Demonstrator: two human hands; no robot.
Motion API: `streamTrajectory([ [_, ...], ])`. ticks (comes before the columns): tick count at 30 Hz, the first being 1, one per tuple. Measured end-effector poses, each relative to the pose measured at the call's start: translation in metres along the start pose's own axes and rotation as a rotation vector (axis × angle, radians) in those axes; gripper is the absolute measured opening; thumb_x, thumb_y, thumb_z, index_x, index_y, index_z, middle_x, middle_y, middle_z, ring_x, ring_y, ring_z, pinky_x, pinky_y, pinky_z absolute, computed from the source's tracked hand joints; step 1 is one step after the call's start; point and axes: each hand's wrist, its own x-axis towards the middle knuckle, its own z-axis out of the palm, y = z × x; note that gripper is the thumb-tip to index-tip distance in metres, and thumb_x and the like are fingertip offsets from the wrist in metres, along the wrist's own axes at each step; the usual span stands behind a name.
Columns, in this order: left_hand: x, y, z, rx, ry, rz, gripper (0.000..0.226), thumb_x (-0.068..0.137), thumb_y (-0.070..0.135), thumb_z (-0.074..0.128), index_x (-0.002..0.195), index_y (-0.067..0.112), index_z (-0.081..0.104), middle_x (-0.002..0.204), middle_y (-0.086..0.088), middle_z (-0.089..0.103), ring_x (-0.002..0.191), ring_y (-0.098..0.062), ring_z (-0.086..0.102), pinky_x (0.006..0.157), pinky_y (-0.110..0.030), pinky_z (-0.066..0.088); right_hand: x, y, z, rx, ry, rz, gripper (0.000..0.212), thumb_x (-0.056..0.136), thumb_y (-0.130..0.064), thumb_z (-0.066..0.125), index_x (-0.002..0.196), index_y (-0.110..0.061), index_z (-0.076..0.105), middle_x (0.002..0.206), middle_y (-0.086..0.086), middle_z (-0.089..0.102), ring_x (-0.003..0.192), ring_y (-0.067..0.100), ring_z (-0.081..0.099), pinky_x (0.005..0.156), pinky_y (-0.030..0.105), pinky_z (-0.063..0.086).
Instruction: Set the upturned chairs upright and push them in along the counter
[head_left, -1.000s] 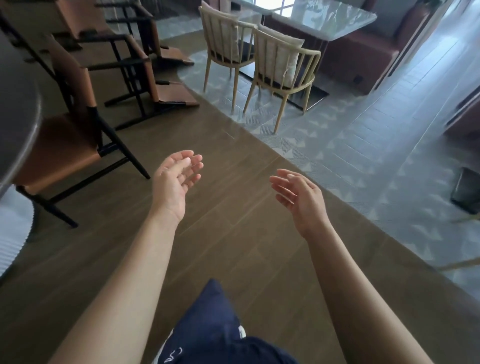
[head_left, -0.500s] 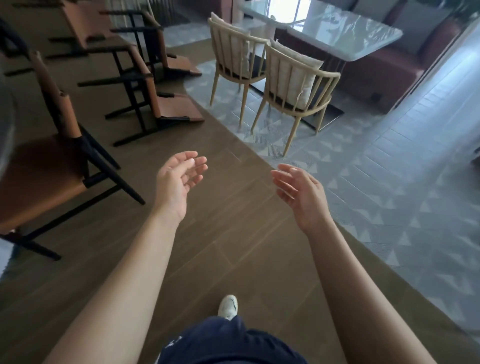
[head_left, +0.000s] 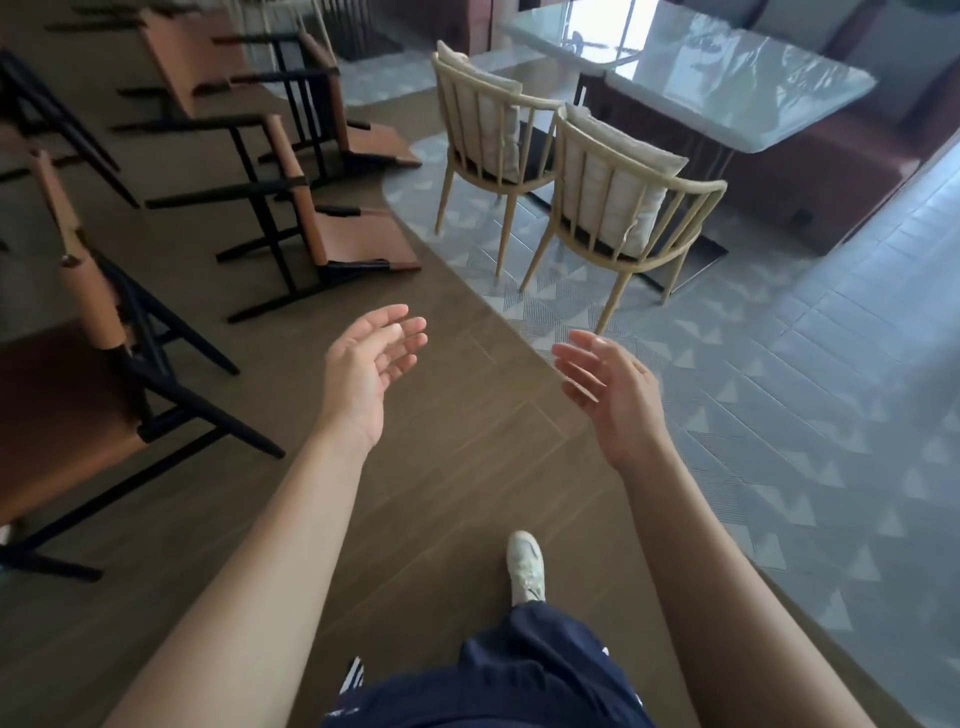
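Hands out and empty, a person with one white shoe (head_left: 525, 566) forward faces a row of overturned chairs on the wood floor (head_left: 441, 467). The left hand (head_left: 371, 374) and right hand (head_left: 608, 395) hold nothing, fingers apart and loosely bent, palms turned toward each other. The nearest tipped chair (head_left: 311, 228) lies on its back close to the floor's curved edge, where the wood meets patterned tile (head_left: 779, 415). Its tan backrest is flat on the boards, its seat stands on edge, and its black legs stick out level to the left. Its long axis runs across the wood strip, from the top rail by the tile to the leg tips. A second tipped chair (head_left: 358, 140) lies the same way beyond it, and an upright chair (head_left: 62, 415) stands at the left. The counter itself is out of view. The sound approach looks to be both hands under the backrest's top rail, pivoting the chair up over its rear feet and setting it down gently. It should then face left, ready to push in.
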Motion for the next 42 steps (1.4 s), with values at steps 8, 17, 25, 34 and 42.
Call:
streamTrajectory([
  [8, 0.098, 0.003, 0.078, -0.035, 0.09, 0.016, 0.028, 0.094, 0.004, 0.048, 0.111, 0.016, 0.066, 0.106, -0.011, 0.073, 0.101, -0.026, 0.069, 0.099, -0.042, 0.047, 0.138, -0.045, -0.006, -0.04, -0.089, 0.028, 0.024, 0.099, -0.02, 0.048, 0.104, -0.017, 0.071, 0.107, 0.008, 0.074, 0.102, 0.022, 0.068, 0.091, 0.038, 0.049],
  [17, 0.192, 0.005, 0.144, -0.084, 0.185, 0.002, 0.031, 0.093, 0.003, 0.05, 0.116, 0.017, 0.065, 0.106, -0.011, 0.073, 0.102, -0.026, 0.069, 0.102, -0.041, 0.047, 0.273, -0.088, 0.001, -0.067, -0.164, 0.063, 0.024, 0.099, -0.021, 0.049, 0.105, -0.017, 0.072, 0.106, 0.009, 0.075, 0.102, 0.023, 0.068, 0.089, 0.036, 0.05],
  [25, 0.293, 0.011, 0.156, -0.078, 0.236, -0.001, 0.032, 0.092, 0.002, 0.05, 0.116, 0.017, 0.065, 0.104, -0.011, 0.074, 0.098, -0.025, 0.07, 0.101, -0.042, 0.047, 0.376, -0.095, 0.034, -0.076, -0.204, 0.101, 0.022, 0.098, -0.021, 0.051, 0.102, -0.018, 0.072, 0.105, 0.009, 0.075, 0.1, 0.021, 0.069, 0.087, 0.033, 0.05],
  [34, 0.444, 0.05, 0.159, -0.046, 0.227, 0.018, 0.03, 0.093, 0.003, 0.051, 0.115, 0.017, 0.066, 0.105, -0.011, 0.073, 0.102, -0.027, 0.069, 0.101, -0.042, 0.048, 0.511, -0.111, 0.113, -0.106, -0.26, 0.08, 0.025, 0.098, -0.021, 0.05, 0.11, -0.013, 0.07, 0.106, 0.008, 0.075, 0.1, 0.021, 0.069, 0.086, 0.033, 0.051],
  [42, 0.544, 0.077, 0.161, -0.021, 0.247, 0.031, 0.03, 0.095, 0.002, 0.048, 0.11, 0.02, 0.066, 0.105, -0.009, 0.074, 0.101, -0.025, 0.069, 0.101, -0.042, 0.049, 0.605, -0.121, 0.169, -0.094, -0.264, 0.11, 0.023, 0.098, -0.018, 0.05, 0.109, -0.013, 0.07, 0.107, 0.011, 0.074, 0.099, 0.022, 0.069, 0.086, 0.034, 0.05],
])
